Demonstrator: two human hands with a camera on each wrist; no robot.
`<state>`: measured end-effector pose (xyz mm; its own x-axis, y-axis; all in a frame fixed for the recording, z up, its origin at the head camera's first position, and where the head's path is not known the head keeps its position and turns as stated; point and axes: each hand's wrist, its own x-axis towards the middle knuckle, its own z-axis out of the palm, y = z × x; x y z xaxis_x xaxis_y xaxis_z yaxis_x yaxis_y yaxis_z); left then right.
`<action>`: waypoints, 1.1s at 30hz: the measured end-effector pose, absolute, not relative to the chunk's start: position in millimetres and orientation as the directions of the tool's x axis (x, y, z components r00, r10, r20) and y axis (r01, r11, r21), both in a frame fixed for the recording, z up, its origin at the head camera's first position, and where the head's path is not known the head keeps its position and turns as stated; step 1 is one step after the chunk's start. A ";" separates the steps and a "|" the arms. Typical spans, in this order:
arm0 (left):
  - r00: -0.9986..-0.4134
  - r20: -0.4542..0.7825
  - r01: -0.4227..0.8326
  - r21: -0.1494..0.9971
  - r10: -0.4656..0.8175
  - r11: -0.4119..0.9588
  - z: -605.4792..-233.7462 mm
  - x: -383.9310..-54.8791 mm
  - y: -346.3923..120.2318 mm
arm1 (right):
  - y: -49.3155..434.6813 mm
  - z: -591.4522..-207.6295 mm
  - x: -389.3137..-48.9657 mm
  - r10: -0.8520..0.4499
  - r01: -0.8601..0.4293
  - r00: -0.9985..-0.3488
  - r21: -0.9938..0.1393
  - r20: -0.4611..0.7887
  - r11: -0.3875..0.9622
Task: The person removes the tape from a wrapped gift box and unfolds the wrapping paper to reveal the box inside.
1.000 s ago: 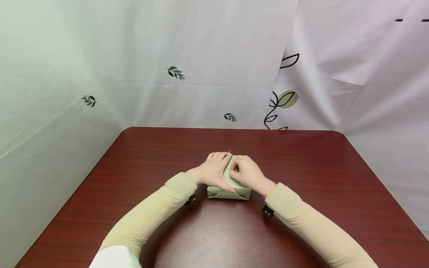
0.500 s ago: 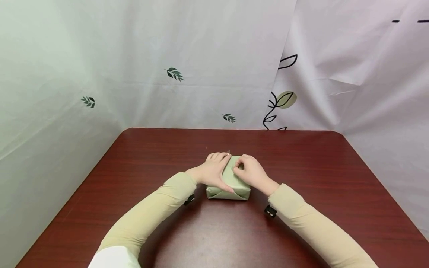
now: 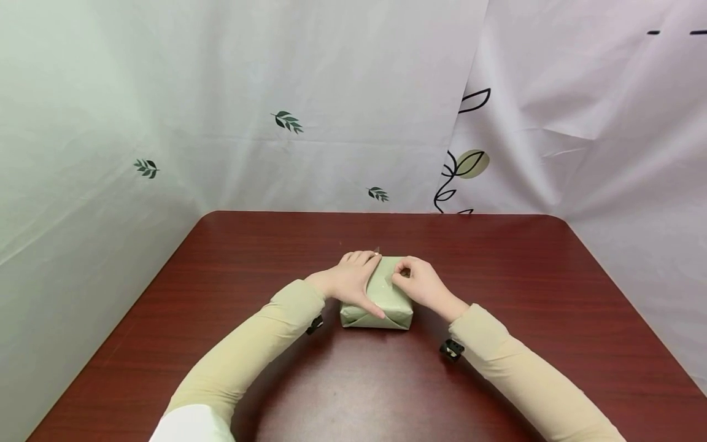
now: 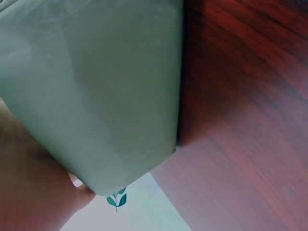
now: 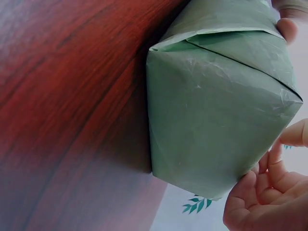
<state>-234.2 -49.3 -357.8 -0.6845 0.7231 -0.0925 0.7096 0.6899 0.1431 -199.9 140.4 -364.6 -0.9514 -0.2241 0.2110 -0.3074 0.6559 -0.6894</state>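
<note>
Package (image 3: 382, 294) in green paper sits mid-table (image 3: 497, 258), its left edge under a wide-spread left hand (image 3: 353, 283), while the curled right hand (image 3: 424, 284), gripping nothing I can see, has shifted rightward, baring more top.

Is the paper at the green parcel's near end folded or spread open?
Folded: a creased flap shows on the green parcel in the head view; the right wrist view shows a dark gap there.

Dk red wood-grain table (image 3: 475, 252), rounded far corners, glare (image 3: 337, 380) nr front ctr; wht sheets (image 3: 359, 67) behind + both sides, creased, grn leaf prints (image 3: 287, 121), blk-line plant (image 3: 472, 164) R of ctr
</note>
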 end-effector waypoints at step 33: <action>-0.703 -0.101 0.696 0.108 0.704 0.710 -354.2 -230.9 -46.6 | 161.7 -372.4 -200.4 -0.105 -0.066 -0.994 -0.855 0.014 0.514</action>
